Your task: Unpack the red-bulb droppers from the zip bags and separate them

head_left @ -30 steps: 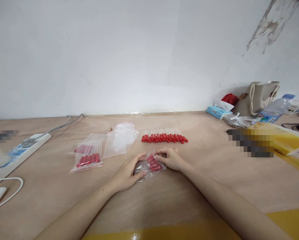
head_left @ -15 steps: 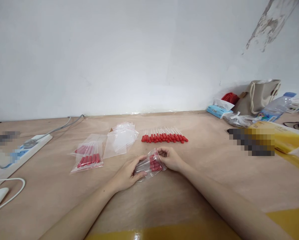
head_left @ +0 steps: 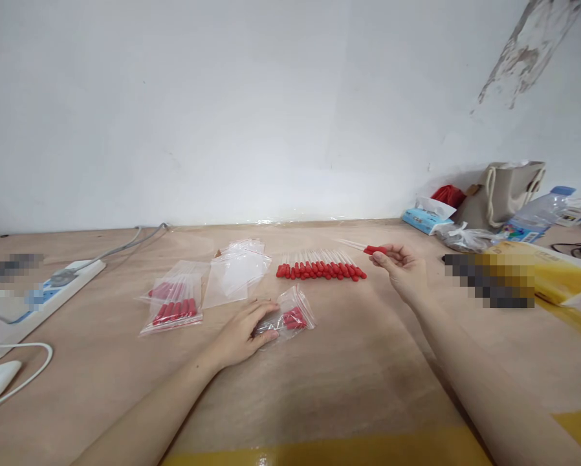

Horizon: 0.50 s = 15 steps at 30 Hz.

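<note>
**Desk stock**

1. Desk (head_left: 368,362): plywood top with a yellow band along the near edge. It carries everything below.
2. Tote (head_left: 511,188): beige, at the far right against the wall, with a bottle (head_left: 537,210) lying just beside it.
3. Strip (head_left: 52,285): white power strip at the far left, its cable running toward the wall.
4. Empty bags (head_left: 235,272): a loose stack of clear zip bags, left of centre.
5. Filled bags (head_left: 174,304): at least 2, overlapping, just left of the empty bags, with red-bulbed droppers inside.
6. Row (head_left: 322,266): loose droppers laid side by side at mid-desk, red bulbs toward the person.
7. Left hand (head_left: 242,333): grasps the bag's left end, fingers curled over it and pressing it to the desk.
8. Right hand (head_left: 402,265): raised just right of the row, thumb and fingertips pinching 1 dropper by its red bulb.
9. Bag (head_left: 293,314): clear and part filled, with a few red bulbs showing. It lies on the desk nearer than the row, zip end to the right, well apart from the right hand.
10. Dropper (head_left: 368,248): held about level and clear of the desk, its glass tip pointing left above the row's right end.

Step, as judged: 1 dropper is in the air between row and bag, and the bag is held steady. Getting it into the bag would call for a mouth held open, the tip lined up with it, and a light pinch, since the stem looks like glass.
</note>
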Available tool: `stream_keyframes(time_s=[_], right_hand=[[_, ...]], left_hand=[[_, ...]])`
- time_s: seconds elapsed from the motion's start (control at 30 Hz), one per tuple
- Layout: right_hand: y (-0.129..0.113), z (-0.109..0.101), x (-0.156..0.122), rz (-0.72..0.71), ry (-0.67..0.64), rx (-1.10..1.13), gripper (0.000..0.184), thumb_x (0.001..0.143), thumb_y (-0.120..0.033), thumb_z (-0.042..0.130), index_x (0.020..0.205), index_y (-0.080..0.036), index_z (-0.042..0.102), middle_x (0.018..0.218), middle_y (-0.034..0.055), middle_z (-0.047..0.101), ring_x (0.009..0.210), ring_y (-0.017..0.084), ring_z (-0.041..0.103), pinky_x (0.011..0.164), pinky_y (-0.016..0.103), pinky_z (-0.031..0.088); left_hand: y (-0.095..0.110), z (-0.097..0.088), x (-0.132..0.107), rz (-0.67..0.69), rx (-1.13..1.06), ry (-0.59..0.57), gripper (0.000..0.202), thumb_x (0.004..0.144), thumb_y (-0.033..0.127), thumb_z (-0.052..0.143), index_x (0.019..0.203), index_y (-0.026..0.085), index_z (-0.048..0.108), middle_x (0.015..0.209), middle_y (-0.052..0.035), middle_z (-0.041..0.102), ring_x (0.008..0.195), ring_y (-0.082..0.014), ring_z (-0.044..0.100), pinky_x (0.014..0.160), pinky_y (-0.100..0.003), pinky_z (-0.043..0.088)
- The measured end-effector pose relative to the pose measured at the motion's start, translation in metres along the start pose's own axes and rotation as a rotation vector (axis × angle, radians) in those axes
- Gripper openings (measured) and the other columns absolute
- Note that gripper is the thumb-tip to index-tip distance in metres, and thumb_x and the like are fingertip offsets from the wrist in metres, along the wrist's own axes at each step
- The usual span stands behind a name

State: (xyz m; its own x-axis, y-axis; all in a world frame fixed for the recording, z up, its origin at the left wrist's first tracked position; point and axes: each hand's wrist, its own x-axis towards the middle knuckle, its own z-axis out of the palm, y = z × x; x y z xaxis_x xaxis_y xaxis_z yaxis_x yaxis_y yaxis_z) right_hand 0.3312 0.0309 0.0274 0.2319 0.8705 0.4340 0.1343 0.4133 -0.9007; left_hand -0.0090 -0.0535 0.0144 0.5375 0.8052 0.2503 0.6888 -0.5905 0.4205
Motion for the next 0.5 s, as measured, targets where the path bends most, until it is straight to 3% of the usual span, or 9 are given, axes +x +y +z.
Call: stream_keyframes(time_s=[0.1, 0.23, 0.5], right_hand=[[0.016, 0.0, -0.001, -0.123, 0.084, -0.256, 0.029, 0.07, -0.041, 0.061, 0.085, -0.017, 0.056, 0.088, 0.0081, 0.065, 0.075, 0.017, 0.062, 0.07, 0.034, 0.05], [0.036, 0.006, -0.005, -0.251, -0.016, -0.527, 0.025, 0.078, -0.037, 0.05, 0.092, -0.018, 0.06, 0.094, 0.0084, 0.065, 0.081, 0.018, 0.061, 0.073, 0.034, 0.049], [0.042, 0.012, -0.003, -0.399, -0.228, -0.643, 0.025, 0.082, -0.035, 0.046, 0.094, -0.023, 0.064, 0.102, 0.0046, 0.063, 0.093, 0.018, 0.06, 0.086, 0.034, 0.047]], left_hand=[[0.0, 0.0, 0.0, -0.001, 0.006, 0.002, 0.039, 0.084, 0.037, 0.049, 0.12, 0.023, 0.046, 0.125, -0.0071, 0.049, 0.117, -0.0215, 0.043, 0.097, -0.04, 0.037], [-0.001, 0.001, 0.0, 0.018, 0.002, 0.011, 0.039, 0.084, 0.036, 0.049, 0.121, 0.023, 0.046, 0.125, -0.0077, 0.049, 0.117, -0.0216, 0.043, 0.097, -0.041, 0.037], [-0.001, 0.001, 0.001, 0.02, 0.001, 0.021, 0.038, 0.083, 0.034, 0.051, 0.119, 0.023, 0.047, 0.124, -0.0073, 0.05, 0.116, -0.0214, 0.044, 0.096, -0.04, 0.038]])
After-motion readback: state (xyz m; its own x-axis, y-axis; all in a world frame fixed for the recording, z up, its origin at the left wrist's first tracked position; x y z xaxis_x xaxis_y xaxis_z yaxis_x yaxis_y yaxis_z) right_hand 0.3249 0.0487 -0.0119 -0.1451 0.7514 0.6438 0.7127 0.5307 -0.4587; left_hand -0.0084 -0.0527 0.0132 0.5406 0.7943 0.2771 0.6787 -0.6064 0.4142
